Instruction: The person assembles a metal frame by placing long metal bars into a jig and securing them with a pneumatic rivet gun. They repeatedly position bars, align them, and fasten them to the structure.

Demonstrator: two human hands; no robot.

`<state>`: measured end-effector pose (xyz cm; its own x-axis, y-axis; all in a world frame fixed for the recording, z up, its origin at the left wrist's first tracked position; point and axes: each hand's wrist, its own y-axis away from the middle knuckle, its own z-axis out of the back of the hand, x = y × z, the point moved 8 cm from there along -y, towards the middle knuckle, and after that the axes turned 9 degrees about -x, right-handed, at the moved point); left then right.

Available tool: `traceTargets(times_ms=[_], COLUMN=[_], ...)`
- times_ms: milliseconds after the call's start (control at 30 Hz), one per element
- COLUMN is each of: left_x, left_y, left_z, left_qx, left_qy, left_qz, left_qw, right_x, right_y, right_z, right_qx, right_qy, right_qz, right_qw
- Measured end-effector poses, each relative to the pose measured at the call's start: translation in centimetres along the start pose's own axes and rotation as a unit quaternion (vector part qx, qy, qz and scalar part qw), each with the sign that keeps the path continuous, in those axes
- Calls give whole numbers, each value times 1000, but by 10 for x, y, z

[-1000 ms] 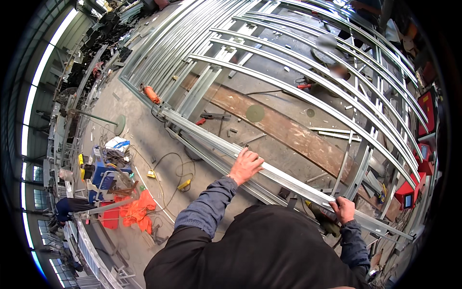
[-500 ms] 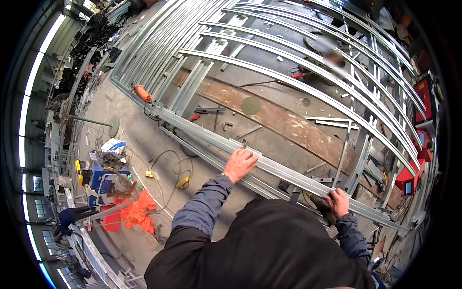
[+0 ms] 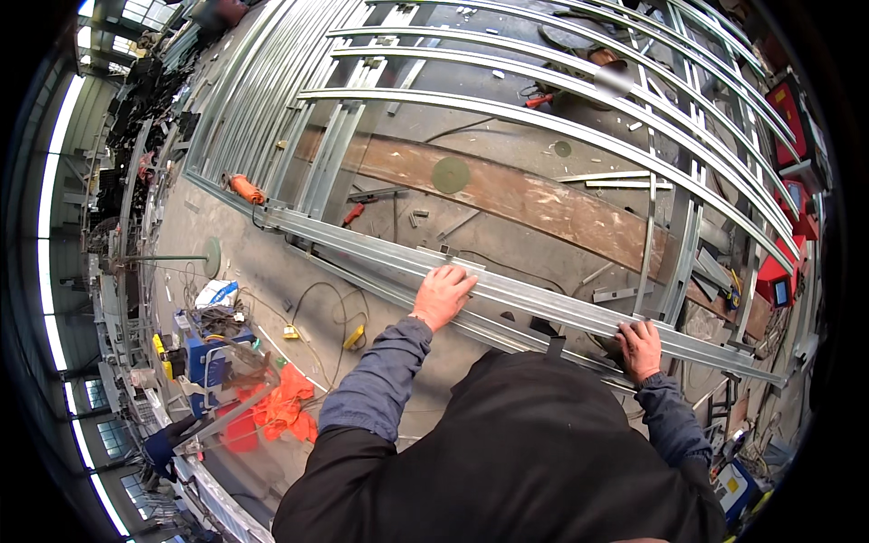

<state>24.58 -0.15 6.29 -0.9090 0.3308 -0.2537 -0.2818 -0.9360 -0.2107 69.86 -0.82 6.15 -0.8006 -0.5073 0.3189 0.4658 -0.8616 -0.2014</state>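
Note:
A long galvanised steel rail (image 3: 543, 303) runs from the left across my front to the lower right, along the near side of a large metal frame. My left hand (image 3: 444, 297) lies over its near edge near the middle, fingers curled on the metal. Farther right, my right hand (image 3: 641, 349) grips the same rail with bent fingers; its thumb is hard to make out. A second steel rail (image 3: 380, 288) lies lower, on my side of the first. Beyond them is a rusty brown steel plate (image 3: 561, 213) with a round green disc (image 3: 450, 176) on it.
Parallel steel bars (image 3: 507, 113) span the far side; a partly hidden, blurred person (image 3: 606, 68) is beyond them. An orange power tool (image 3: 246, 189) rests at the frame's left corner. Cables, a blue machine (image 3: 213, 362) and orange cloth (image 3: 288, 403) are at left, red machines (image 3: 787, 281) at right.
My view has turned slightly, so the far bars and the orange tool appear farther left and the rail's right end higher. Both hands stay on the rail.

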Motion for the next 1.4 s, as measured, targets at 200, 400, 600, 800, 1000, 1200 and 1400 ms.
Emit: traceTargets(times_ms=[200,400,600,800,1000,1200,1400], left_x=[-1,-6,-15,-24,-15,-21,-8], left_y=[-10,-4,-7,-10,-10,-1,10], left_z=[-5,-26,-20,-20,-28,-23,-35], left_qx=[-17,29,83,108,127,151,144], left_qy=[17,38,1,-16,-10,-78,-64], left_qz=[-5,28,-16,-15,-15,-27,-46], left_qw=[1000,998,996,994,992,985,986], right_x=[7,-26,-16,-20,-20,-22,-40], right_y=[5,29,37,42,50,51,92], right_z=[6,-8,-10,-13,-15,-19,26], right_qx=[16,-27,-103,-99,-124,-141,-162], right_qy=[-4,-3,-4,-18,-10,7,55], right_qz=[-35,-41,-52,-64,-58,-43,-63], right_qw=[999,999,993,993,991,989,983])
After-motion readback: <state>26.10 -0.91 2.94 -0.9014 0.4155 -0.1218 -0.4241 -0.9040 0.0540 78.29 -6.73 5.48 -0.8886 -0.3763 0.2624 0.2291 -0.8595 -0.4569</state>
